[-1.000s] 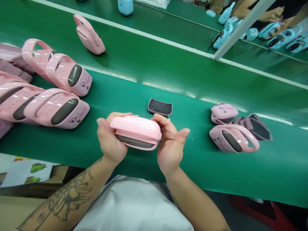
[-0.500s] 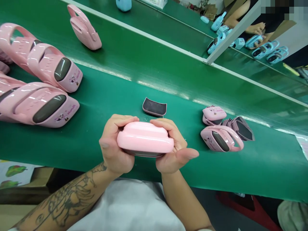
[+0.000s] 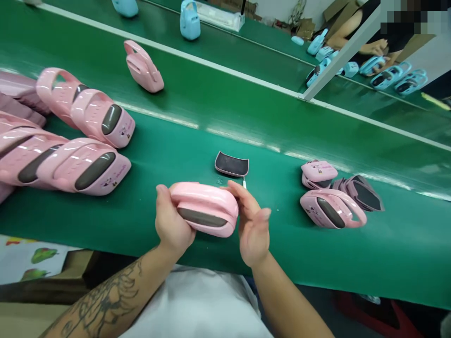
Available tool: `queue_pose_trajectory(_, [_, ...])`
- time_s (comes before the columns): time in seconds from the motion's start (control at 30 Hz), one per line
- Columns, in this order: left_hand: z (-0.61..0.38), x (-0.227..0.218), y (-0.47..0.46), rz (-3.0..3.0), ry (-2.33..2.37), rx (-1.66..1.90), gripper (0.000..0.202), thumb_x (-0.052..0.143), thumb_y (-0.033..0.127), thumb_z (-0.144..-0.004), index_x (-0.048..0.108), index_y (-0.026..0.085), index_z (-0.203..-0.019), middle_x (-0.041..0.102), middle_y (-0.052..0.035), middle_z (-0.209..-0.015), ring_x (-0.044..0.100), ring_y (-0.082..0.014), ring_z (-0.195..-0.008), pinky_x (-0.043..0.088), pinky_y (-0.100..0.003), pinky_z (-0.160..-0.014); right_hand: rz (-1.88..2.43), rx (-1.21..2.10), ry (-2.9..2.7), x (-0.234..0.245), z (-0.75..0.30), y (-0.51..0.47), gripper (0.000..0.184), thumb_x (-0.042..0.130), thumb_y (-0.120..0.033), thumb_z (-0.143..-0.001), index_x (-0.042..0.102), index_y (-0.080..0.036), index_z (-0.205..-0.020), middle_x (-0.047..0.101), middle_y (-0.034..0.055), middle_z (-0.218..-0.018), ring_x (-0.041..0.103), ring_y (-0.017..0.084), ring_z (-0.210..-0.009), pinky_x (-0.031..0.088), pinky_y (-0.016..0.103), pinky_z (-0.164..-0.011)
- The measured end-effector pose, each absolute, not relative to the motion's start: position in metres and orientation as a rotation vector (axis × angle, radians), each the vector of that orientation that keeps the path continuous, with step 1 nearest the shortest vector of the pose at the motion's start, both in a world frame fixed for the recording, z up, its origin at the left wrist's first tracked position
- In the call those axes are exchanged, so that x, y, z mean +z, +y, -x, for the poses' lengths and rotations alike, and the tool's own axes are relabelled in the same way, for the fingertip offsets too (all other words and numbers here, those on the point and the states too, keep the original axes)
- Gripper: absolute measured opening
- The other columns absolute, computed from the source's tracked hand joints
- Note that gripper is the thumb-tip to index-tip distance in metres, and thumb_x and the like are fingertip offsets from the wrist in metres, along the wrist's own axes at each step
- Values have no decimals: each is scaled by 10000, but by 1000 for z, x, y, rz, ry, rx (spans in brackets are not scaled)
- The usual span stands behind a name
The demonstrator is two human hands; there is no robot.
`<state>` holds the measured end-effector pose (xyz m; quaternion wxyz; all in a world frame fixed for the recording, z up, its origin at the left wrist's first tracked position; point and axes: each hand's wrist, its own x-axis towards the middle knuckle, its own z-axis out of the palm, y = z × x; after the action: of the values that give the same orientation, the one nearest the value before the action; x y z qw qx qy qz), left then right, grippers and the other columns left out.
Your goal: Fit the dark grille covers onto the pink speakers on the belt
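My left hand (image 3: 173, 220) grips the left end of a glossy pink plastic housing (image 3: 207, 197), its thumb along the near side. The housing has a raised handle and a dark oval window facing me. At its right end, my right hand (image 3: 254, 225) has its fingers apart, the fingertips close to or touching the shell; which of the two I cannot tell. Just beyond the housing, a curved panel with a dark inner face (image 3: 231, 164) lies on the green table (image 3: 169, 164). A thin white stick (image 3: 244, 182) shows beside that panel.
Several pink housings (image 3: 102, 173) stand at the left, and one (image 3: 144, 68) stands farther back. On the right are another housing (image 3: 331, 209) and stacked curved panels (image 3: 362, 192). Across a white rail (image 3: 211, 58), a co-worker's hands (image 3: 378, 49) are among blue housings (image 3: 384, 77).
The housing has turned so its dark window faces me more and its handle shows. My right hand has loosened from its right end and moved slightly away. The view has shifted a little left.
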<state>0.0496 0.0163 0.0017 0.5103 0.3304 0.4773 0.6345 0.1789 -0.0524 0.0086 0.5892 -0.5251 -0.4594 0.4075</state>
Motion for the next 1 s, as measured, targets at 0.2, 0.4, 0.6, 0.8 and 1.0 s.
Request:
queue_pose_trajectory(0.2, [-26, -14, 0, -551, 1179, 1322, 544, 526, 664, -1063, 772, 180, -1049, 834, -90, -1028, 803, -248, -999, 641, -362, -903, 1285, 1196, -1107, -2, -181, -86, 832, 760, -618, -958, 399, -345, -1656, 486, 127, -1708, 520, 363, -1559, 496, 564, -1256])
queue_pose_trajectory(0.4, [33, 20, 10, -1862, 863, 995, 819, 917, 557, -805, 650, 259, -1520, 574, -127, -1662, 482, -394, -1580, 379, -508, -1327, 1406, 946, -1443, 10, -196, -82, 754, 759, -611, -962, 490, -331, -1609, 571, 130, -1599, 583, 350, -1470, 507, 554, -1236])
queue_pose_trajectory(0.6, [39, 47, 28, -2112, 912, 231, 1062, 967, 485, -724, 483, 263, -1644, 586, -102, -1652, 607, -368, -1461, 506, -453, -1210, 1436, 1029, -1688, 27, -200, -79, 718, 722, -482, -1021, 408, -361, -1656, 508, 90, -1673, 491, 313, -1554, 452, 546, -1285])
queue_pose_trajectory(0.8, [25, 43, 26, -2080, 856, 219, 693, 885, 530, -814, 667, 263, -1415, 754, -42, -1347, 686, -302, -1248, 535, -409, -1054, 1618, 1161, -1582, 39, -188, -78, 796, 754, -520, -976, 376, -303, -1642, 436, 123, -1724, 445, 340, -1589, 402, 602, -1312])
queue_pose_trajectory(1.0, [23, 40, 19, -1931, 818, 320, 628, 859, 442, -840, 660, 251, -1405, 692, -62, -1474, 651, -311, -1343, 545, -381, -1055, 1591, 1388, -1409, 54, -188, -64, 731, 812, -465, -924, 467, -302, -1547, 550, 109, -1631, 571, 327, -1463, 495, 554, -1228])
